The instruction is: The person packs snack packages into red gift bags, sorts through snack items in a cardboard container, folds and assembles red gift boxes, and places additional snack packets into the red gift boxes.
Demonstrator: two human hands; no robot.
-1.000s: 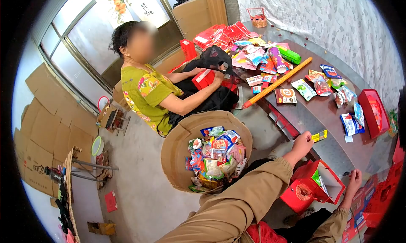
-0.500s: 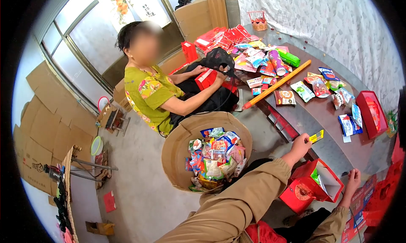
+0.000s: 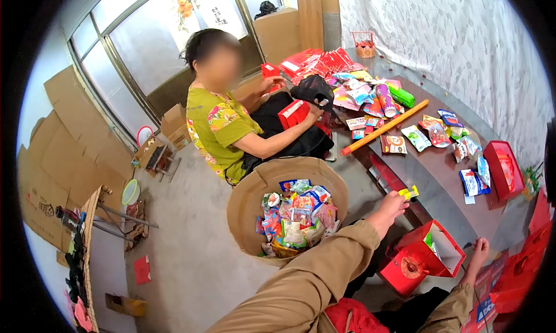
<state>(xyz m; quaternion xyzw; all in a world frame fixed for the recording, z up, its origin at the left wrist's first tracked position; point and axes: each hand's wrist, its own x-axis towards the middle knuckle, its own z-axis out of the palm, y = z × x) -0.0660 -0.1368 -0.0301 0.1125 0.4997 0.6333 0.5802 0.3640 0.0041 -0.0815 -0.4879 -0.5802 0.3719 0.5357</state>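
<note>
My left hand (image 3: 395,205) pinches a small yellow packet (image 3: 409,192) over the near edge of the table. Below and to the right of it, a red gift box (image 3: 414,262) stands open, with a green packet (image 3: 429,241) inside. My right hand (image 3: 480,247) is closed beside the box's right side; whatever it holds is too small to make out. A round cardboard bin (image 3: 246,231) full of colourful snack packets (image 3: 294,231) stands to the left of my left arm.
A person (image 3: 231,121) sits across, handling a red box (image 3: 294,114) and a black cap (image 3: 313,91). On the table (image 3: 423,165) lie an orange stick (image 3: 385,127), snack packets (image 3: 417,137), red packets (image 3: 318,63) and an open red box (image 3: 504,168).
The view has turned slightly. My left hand has moved left with the yellow packet, away from the table. The other person's one hand has lifted off the red box toward the red packets.
</note>
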